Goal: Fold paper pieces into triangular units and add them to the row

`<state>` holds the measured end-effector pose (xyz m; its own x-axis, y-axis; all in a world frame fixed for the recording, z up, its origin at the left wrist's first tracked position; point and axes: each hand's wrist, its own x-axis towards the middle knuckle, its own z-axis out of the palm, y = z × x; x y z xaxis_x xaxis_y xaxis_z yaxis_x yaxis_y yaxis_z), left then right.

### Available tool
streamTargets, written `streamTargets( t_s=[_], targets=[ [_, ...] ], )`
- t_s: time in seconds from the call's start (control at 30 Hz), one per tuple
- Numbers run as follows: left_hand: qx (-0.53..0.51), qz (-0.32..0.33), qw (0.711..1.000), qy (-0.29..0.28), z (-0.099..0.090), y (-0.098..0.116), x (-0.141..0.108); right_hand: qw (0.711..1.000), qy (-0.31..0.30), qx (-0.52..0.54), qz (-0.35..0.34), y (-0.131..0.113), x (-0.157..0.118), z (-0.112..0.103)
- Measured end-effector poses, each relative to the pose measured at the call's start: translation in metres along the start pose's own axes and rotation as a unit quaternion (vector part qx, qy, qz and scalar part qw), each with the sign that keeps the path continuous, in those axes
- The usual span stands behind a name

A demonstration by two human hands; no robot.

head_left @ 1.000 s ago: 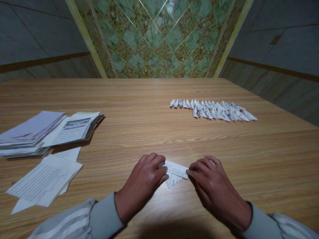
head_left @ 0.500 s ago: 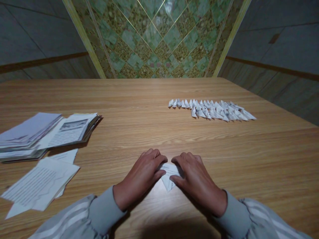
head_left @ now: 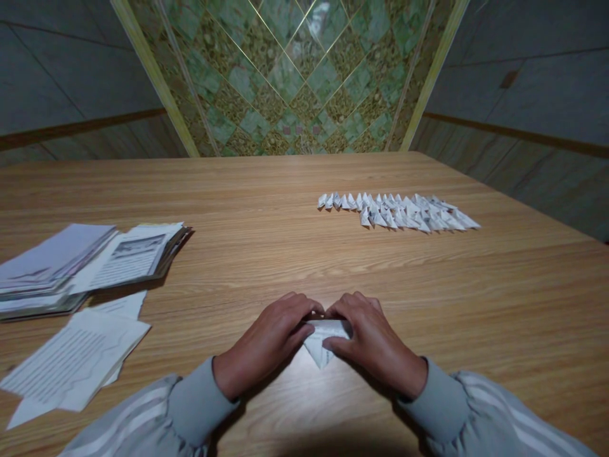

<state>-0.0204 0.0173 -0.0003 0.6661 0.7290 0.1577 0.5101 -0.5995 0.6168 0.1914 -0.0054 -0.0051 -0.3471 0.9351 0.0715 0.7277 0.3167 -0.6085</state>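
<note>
A small printed sheet of paper [head_left: 320, 349], folded to a triangle with its tip toward me, is between my hands near the front of the table. My left hand [head_left: 271, 343] pinches its left corner, thumb on the near face and fingers behind the far edge. On the right corner, my right hand [head_left: 371, 343] grips in the same way, its thumb lying across the paper. The far edge of the paper looks folded over in a band. My fingertips almost meet behind it, and the thumbs partly cover both corners.
Rows of small folded paper pieces [head_left: 399, 212] stand at the back right of the wooden table [head_left: 247, 254]. Loose printed sheets [head_left: 80, 355] lie at the left, with a stack of papers and booklets [head_left: 57, 254] behind them. A tiled wall [head_left: 295, 76] rises beyond the table.
The far edge of the paper now shows a folded-over band where print lay flat before. My fingertips have come closer together behind it. The view has shifted slightly.
</note>
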Motion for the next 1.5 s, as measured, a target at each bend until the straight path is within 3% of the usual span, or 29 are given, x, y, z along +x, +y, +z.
streamTargets(
  t_s=[0.17, 0.27, 0.47, 0.7, 0.93, 1.2, 1.5],
  targets=[
    [0.079, 0.116, 0.984, 0.114, -0.003, 0.006, 0.001, 0.994, 0.089, 0.028, -0.055, -0.001, 0.004, -0.006],
    [0.151, 0.146, 0.967, 0.143, 0.001, 0.009, 0.0, 0.985, 0.134, -0.015, -0.112, 0.001, 0.005, -0.006],
    [0.27, 0.096, 0.956, 0.066, 0.017, 0.006, -0.002, 0.965, 0.106, -0.165, -0.176, 0.008, 0.007, 0.001],
    [0.318, 0.055, 0.946, 0.029, 0.022, 0.007, -0.003, 0.956, -0.012, -0.227, -0.185, 0.004, 0.002, -0.015],
    [0.297, 0.046, 0.954, 0.018, 0.021, 0.007, -0.007, 0.963, -0.035, -0.19, -0.19, 0.008, 0.001, -0.018],
    [0.181, -0.015, 0.983, 0.035, 0.02, 0.002, -0.008, 0.981, -0.044, -0.137, -0.13, 0.019, 0.001, -0.022],
    [0.093, -0.055, 0.993, 0.052, 0.014, 0.002, -0.009, 0.991, -0.049, -0.09, -0.092, 0.02, 0.0, -0.033]
  ],
)
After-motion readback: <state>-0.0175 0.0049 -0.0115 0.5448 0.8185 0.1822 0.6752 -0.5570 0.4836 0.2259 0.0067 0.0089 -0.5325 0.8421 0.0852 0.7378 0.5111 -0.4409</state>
